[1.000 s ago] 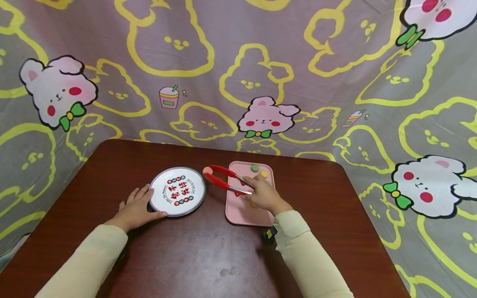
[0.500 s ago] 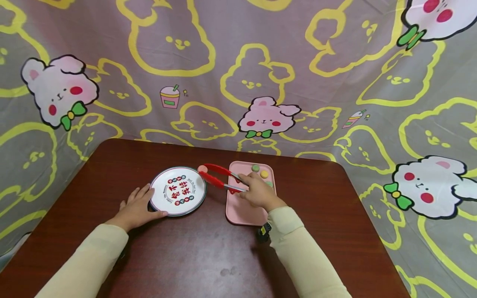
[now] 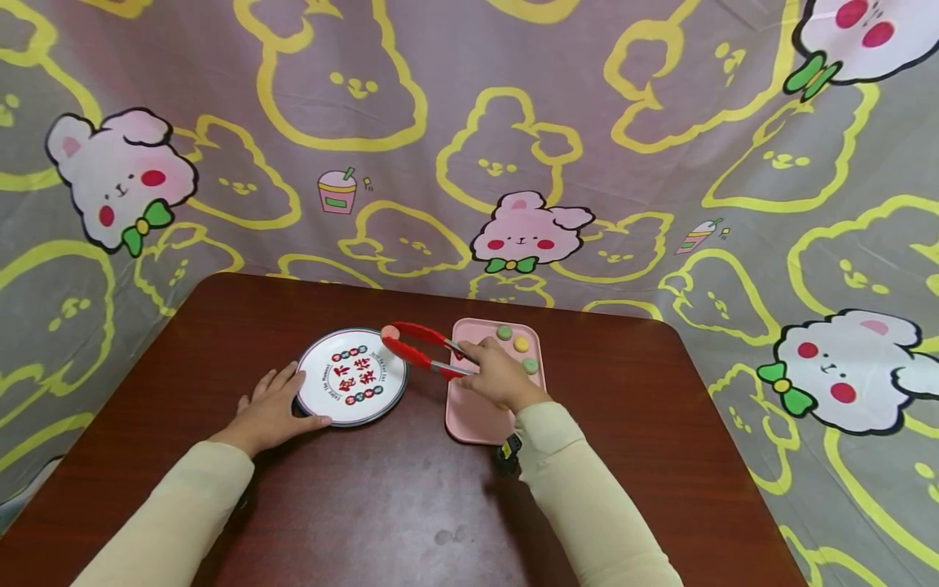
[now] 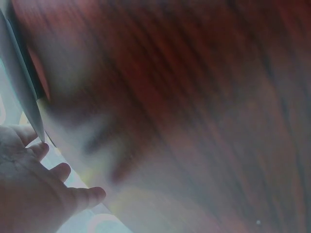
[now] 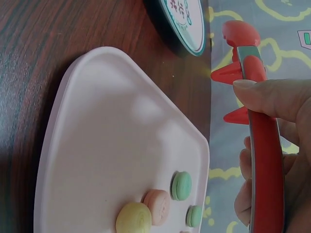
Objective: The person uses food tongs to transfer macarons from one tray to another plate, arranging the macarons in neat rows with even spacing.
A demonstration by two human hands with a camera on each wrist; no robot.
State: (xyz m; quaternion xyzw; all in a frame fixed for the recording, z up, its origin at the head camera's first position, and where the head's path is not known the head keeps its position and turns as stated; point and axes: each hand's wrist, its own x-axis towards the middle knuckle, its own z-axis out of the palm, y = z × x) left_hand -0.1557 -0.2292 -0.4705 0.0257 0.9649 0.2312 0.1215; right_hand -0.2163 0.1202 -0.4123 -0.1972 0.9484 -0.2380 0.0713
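Observation:
My right hand grips a pair of red-and-metal tongs, thumb along one arm in the right wrist view. Their tips pinch a pink macaron, which overlaps the right rim of a white plate with red lettering. My left hand rests against the plate's left edge, fingers spread and thumb along the near rim. A pink tray lies under the right hand. On it are green macarons, a yellow macaron and another pink macaron.
Everything stands on a dark brown wooden table. A patterned curtain with bunny drawings hangs behind and along both sides. A small black device sits at the right wrist.
My right hand has carried the tongs and pink macaron left, from beside the plate to over its right rim. The left hand and plate have stayed put.

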